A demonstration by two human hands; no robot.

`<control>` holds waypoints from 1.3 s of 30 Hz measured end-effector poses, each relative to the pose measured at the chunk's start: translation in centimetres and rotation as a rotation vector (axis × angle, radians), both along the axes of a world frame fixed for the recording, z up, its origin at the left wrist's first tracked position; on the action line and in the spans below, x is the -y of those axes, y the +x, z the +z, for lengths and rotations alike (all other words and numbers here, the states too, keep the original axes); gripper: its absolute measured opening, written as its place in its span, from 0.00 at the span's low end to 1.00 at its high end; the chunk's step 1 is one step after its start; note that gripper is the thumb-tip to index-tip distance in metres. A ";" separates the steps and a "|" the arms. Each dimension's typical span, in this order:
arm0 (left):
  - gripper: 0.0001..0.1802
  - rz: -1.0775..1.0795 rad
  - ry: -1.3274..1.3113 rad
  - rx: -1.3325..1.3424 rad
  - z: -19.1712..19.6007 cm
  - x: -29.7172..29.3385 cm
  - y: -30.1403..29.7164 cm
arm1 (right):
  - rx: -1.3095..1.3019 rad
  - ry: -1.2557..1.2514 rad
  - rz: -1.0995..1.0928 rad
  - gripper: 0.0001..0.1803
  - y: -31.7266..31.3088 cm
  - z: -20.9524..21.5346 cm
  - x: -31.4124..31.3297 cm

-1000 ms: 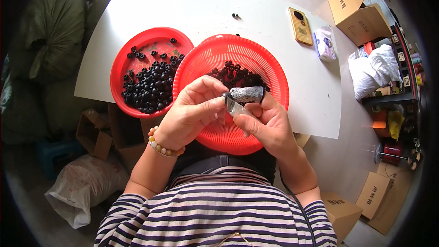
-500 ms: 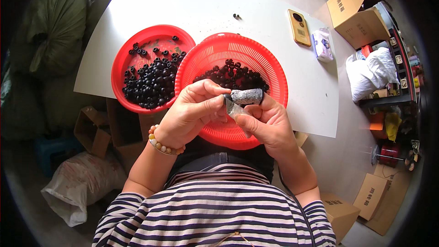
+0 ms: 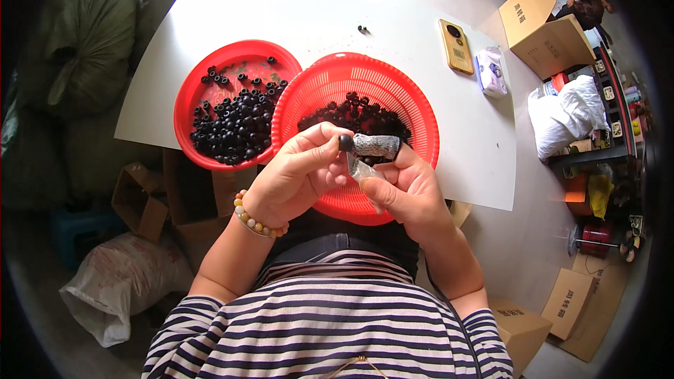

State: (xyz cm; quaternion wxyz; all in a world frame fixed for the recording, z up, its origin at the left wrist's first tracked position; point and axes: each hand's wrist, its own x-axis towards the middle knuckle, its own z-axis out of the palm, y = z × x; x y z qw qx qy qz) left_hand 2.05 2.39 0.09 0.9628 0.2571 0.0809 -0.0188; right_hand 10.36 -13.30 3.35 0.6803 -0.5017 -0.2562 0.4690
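Note:
My left hand (image 3: 298, 168) pinches a small round black cap-like part (image 3: 345, 142) between thumb and fingertips. A grey knitted finger cover (image 3: 377, 146) with a dark band sits on the index finger of my right hand (image 3: 414, 193); its tip is beside the black part. Between my right thumb and fingers is a small flat shiny translucent piece (image 3: 361, 170), its upper end just below the black part; its exact kind is unclear. Both hands are over the near side of a red slotted basket (image 3: 421, 116) holding a heap of black parts (image 3: 354, 112).
A red basin (image 3: 189, 88) with many black hollow parts stands left, against the basket. On the white table (image 3: 477, 147) lie a gold phone (image 3: 458, 52), a tissue pack (image 3: 491, 74) and stray black bits (image 3: 362, 29). Cardboard boxes (image 3: 551, 42) and green sacks (image 3: 88, 49) surround it.
The black part has risen slightly and now shows more fully above the shiny piece. My left fingers have shifted around it, while my right hand keeps nearly the same pose.

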 end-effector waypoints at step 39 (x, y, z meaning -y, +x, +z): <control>0.09 -0.135 -0.102 0.030 -0.3 0.7 -0.9 | 0.062 0.102 0.064 0.20 -0.2 1.0 0.4</control>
